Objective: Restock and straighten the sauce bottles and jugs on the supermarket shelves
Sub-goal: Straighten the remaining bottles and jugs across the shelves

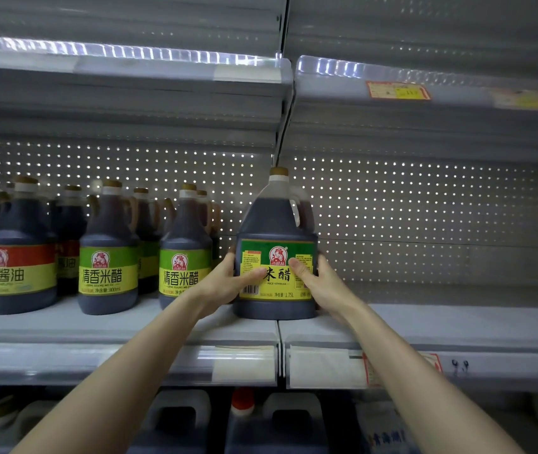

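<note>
Dim, cool light fills a supermarket aisle. Reflected light glares in white streaks along the clear price rail (123, 55) of the upper shelf, while bright pinpoints dot the perforated back panel (424, 204). At centre, the label of the rice vinegar jug (277, 273) is evenly lit and sharp enough to read. Bottles (20, 257) toward the left edge turn soft, and a price tag (398, 90) at upper right is smeared. The wide lens bows the shelf lines near the borders. The lower jugs (179, 417) sit in deep, blurred shadow.
</note>
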Demonstrator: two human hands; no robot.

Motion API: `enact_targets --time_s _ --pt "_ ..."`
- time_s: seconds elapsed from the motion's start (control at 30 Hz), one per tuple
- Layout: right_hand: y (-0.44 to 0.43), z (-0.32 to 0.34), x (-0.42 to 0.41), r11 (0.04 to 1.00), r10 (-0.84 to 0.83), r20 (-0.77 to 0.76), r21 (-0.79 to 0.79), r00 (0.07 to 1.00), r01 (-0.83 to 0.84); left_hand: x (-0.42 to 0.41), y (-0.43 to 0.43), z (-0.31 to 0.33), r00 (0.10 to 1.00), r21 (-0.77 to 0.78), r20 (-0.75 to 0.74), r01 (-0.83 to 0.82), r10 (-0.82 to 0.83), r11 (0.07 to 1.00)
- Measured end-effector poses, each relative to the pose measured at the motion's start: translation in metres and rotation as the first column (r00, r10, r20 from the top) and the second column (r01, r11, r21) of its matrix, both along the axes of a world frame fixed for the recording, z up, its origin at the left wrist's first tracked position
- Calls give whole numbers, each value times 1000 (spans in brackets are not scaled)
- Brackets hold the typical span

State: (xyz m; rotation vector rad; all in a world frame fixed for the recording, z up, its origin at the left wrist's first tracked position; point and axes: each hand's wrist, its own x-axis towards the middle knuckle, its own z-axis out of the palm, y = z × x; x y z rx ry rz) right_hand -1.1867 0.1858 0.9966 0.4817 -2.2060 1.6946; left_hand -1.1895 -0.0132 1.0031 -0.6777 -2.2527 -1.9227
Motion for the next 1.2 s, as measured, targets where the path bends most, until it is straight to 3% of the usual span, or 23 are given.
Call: enact_targets --time_s 0.67,1.2 --pt "2 1 -6 995 50 26 -93 998 -48 4 4 -1 999 7 -14 -41 41 999" --pt "2 0 -5 997 29 27 -73 999 -27 5 3 0 1000 30 8 -9 9 1000"
